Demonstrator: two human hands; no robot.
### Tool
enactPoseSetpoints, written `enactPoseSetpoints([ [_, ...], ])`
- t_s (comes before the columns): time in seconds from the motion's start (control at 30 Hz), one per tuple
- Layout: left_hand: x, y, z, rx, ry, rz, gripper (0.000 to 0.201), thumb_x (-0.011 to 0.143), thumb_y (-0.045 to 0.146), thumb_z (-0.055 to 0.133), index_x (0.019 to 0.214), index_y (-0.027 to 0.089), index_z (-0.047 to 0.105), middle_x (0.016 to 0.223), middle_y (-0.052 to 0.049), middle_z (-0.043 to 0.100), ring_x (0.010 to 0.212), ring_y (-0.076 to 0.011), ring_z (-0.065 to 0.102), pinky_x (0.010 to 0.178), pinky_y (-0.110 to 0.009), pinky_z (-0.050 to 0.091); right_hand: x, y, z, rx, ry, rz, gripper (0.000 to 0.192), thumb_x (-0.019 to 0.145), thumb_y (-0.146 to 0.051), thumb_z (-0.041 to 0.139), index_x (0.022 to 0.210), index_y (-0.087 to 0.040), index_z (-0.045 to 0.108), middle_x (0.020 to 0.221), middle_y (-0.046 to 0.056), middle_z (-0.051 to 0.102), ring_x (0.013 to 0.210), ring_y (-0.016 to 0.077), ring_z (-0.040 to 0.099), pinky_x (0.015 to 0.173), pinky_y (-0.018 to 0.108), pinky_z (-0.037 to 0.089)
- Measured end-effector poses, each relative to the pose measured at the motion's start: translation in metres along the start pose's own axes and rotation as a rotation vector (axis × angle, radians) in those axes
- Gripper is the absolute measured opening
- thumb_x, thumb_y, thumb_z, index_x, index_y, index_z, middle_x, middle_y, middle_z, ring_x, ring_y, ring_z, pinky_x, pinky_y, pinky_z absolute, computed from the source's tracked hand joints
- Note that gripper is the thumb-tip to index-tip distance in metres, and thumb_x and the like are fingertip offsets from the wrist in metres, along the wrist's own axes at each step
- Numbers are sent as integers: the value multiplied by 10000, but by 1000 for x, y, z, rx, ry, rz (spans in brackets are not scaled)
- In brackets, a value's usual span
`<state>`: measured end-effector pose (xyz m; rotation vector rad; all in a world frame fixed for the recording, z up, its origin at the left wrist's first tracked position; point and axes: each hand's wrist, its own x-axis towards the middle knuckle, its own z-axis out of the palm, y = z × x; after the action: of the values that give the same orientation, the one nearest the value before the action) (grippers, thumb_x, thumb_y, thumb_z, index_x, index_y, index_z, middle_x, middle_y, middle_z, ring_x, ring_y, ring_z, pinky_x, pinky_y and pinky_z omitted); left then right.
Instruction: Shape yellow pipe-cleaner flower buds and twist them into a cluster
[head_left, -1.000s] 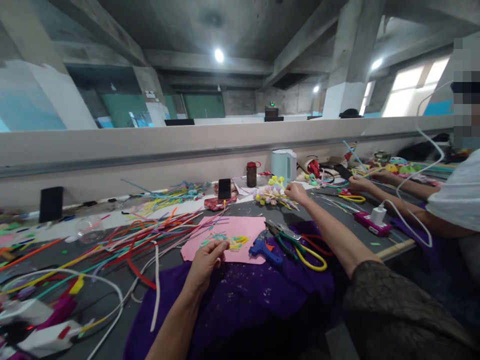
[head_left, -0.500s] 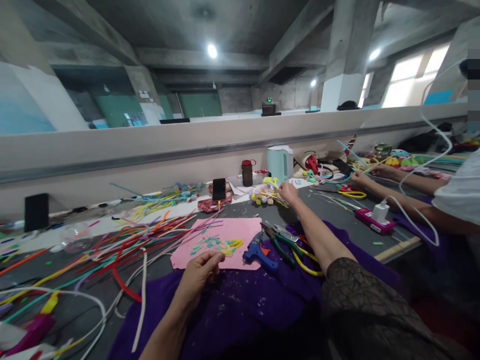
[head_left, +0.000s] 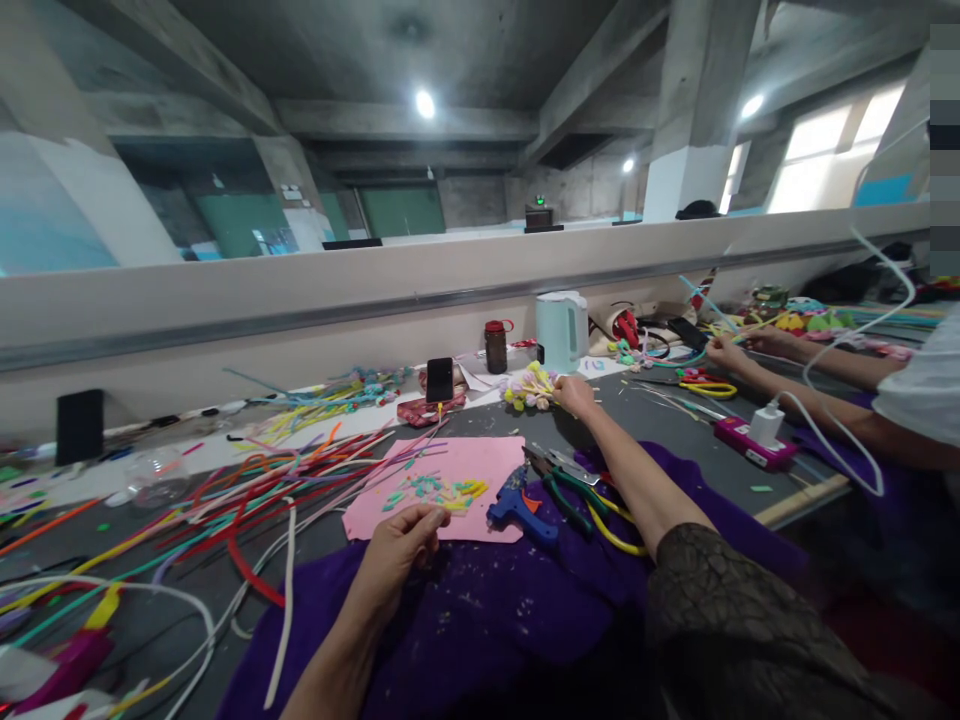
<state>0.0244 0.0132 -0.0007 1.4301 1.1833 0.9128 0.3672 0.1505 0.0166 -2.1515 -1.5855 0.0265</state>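
Observation:
My right hand [head_left: 576, 394] reaches far across the grey table and closes on a bunch of small pastel pipe-cleaner flowers [head_left: 529, 386] near a pale kettle. My left hand [head_left: 401, 550] rests at the near edge of a pink foam sheet [head_left: 450, 470], fingers pinched together; I cannot make out anything between them. Small green and yellow cut bits [head_left: 439, 490] lie scattered on the pink sheet. A blue glue gun [head_left: 517, 503] and pliers with green and yellow handles [head_left: 581, 495] lie between my arms on a purple cloth [head_left: 487, 610].
A heap of coloured pipe cleaners [head_left: 225, 490] spreads over the left of the table. A phone [head_left: 439, 379], a brown jar [head_left: 495, 346] and the kettle [head_left: 561, 329] stand at the back. Another person's arms [head_left: 795, 385] work at the right beside a power strip [head_left: 750, 440].
My right hand has drawn slightly left onto the flower bunch. My left hand has slid back from the pink sheet's middle to its near edge. The view shifted a little.

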Motion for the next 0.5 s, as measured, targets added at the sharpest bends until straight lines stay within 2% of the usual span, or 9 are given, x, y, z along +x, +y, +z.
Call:
enactPoseSetpoints([
  [0.17,-2,3,0,7,6,18,344,659,486,619,703,145,621,486,24,480,428,-74,362,431,-190,235,-10,-4,-25,91,32,-50,292,784,-308,485,863,-117,691,897,158,680,864,235,612,631,243,386],
  [0.3,-4,6,-1,-14,6,26,360,638,504,630,688,148,620,482,25,473,422,-79,362,428,-196,233,-37,-25,-46,208,-9,-185,257,779,-258,480,796,-113,691,737,84,685,693,173,616,583,218,391],
  [0.4,-4,6,0,-42,2,36,357,625,501,643,678,148,622,480,22,478,424,-81,372,428,-197,242,-88,-46,-68,344,-102,-356,245,803,-288,464,798,-161,673,692,3,669,543,102,577,529,190,406],
  [0.43,-4,5,0,-51,2,41,351,626,493,646,677,147,624,484,20,484,428,-81,377,427,-196,245,-112,-52,-79,504,-180,-498,245,806,-296,465,818,-158,666,699,9,663,524,101,568,512,197,410],
  [0.5,-4,4,0,-70,6,49,335,627,474,653,678,144,627,480,19,487,421,-75,374,415,-192,240,-164,-61,-103,688,-325,-681,241,802,-340,478,825,-188,664,672,6,648,488,104,553,479,215,408],
])
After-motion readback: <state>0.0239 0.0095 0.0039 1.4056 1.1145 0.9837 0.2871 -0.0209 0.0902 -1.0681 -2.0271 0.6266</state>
